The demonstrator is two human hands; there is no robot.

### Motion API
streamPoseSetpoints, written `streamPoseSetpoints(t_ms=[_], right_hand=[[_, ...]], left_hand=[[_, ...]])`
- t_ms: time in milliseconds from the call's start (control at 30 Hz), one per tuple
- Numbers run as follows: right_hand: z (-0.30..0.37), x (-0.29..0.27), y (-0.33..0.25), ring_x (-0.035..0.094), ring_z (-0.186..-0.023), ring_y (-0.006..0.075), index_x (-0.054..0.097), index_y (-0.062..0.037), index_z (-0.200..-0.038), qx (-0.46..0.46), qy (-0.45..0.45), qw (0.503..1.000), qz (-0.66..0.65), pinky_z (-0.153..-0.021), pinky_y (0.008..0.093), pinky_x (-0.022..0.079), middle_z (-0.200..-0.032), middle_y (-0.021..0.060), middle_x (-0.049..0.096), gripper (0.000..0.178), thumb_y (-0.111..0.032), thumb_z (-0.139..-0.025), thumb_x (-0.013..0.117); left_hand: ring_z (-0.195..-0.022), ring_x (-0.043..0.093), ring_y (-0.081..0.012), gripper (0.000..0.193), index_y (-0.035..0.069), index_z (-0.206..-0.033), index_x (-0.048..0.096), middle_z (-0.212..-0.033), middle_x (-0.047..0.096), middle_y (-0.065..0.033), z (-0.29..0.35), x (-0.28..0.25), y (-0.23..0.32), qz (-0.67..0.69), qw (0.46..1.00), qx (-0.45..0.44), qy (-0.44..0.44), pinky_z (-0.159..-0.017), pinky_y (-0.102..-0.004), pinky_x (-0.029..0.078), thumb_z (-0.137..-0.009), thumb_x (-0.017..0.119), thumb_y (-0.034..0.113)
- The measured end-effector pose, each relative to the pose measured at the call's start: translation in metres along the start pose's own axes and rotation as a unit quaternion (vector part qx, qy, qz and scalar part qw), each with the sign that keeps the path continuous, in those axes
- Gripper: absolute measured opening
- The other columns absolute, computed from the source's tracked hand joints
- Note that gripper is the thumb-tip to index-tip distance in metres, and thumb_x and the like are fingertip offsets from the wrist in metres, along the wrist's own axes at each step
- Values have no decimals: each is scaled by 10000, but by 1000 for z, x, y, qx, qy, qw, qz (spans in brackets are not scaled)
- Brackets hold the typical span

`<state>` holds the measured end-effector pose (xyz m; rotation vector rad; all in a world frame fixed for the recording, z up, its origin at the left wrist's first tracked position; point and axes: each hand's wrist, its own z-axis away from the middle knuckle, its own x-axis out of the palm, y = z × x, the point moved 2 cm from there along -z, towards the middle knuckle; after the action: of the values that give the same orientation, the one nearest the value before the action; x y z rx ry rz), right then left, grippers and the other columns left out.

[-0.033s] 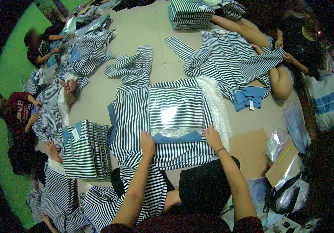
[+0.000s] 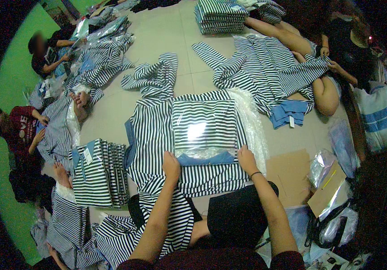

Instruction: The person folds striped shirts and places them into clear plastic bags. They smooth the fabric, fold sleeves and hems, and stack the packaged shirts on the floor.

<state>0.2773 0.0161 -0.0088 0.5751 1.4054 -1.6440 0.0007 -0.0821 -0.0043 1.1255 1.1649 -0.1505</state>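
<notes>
A folded black-and-white striped shirt (image 2: 204, 110) lies under shiny clear plastic that looks like a bag (image 2: 196, 130). It rests on a spread striped shirt (image 2: 151, 130), and a blue collar (image 2: 207, 158) shows at its near edge. My left hand (image 2: 171, 167) is closed at the near left corner of the plastic. At the near right corner, my right hand (image 2: 247, 160) pinches the edge, a dark band round its wrist. The fingertips of both hands are partly hidden. White translucent wrap (image 2: 252, 112) sticks out beneath the spread shirt on the right.
A stack of folded striped shirts (image 2: 97, 175) stands at left, another stack (image 2: 216, 18) at the far side. Co-workers sit left and far right, one handling a striped shirt (image 2: 265, 67). Brown cardboard (image 2: 288, 175) and plastic bags (image 2: 337, 227) lie to my right.
</notes>
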Motion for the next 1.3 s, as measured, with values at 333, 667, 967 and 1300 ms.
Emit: streamPoseSetpoints(t_ms=[333, 667, 967, 1300], right_hand=[[-15, 1, -34, 575, -714, 353, 432, 26, -890, 27, 13, 991, 128, -616, 417, 475, -802, 224, 562, 333, -260, -742, 514], [32, 76, -154, 489, -797, 279, 500, -20, -812, -304, 3, 949, 79, -709, 374, 397, -791, 131, 514, 149, -112, -711, 439], [32, 30, -80, 405, -961, 282, 411, 13, -1068, -151, 121, 974, 113, -835, 369, 322, -1058, 143, 431, 851, -560, -487, 650], [27, 29, -32, 282, -1129, 290, 264, -45, -1198, -1, 78, 995, 55, -898, 463, 223, -1223, 117, 312, 1098, -541, -338, 733]], left_hand=[[-733, 515, -294, 210, 16, -753, 495, -710, 545, -149, -16, 0, 4, -239, 970, 43, -14, -675, -419, 365, -763, 483, 225], [-778, 453, -282, 136, 34, -834, 475, -810, 483, -124, 11, -2, 7, -79, 936, 344, -10, -698, -375, 344, -740, 510, 125], [-1124, 287, -307, 502, 12, -1154, 335, -1177, 344, -170, 5, 13, -20, -53, 959, 263, -89, -932, -424, 205, -757, 509, 265], [-1104, 342, -308, 770, 55, -1187, 337, -1194, 366, -141, -12, -17, -14, -79, 928, 309, -194, -916, -394, 272, -564, 697, 329]])
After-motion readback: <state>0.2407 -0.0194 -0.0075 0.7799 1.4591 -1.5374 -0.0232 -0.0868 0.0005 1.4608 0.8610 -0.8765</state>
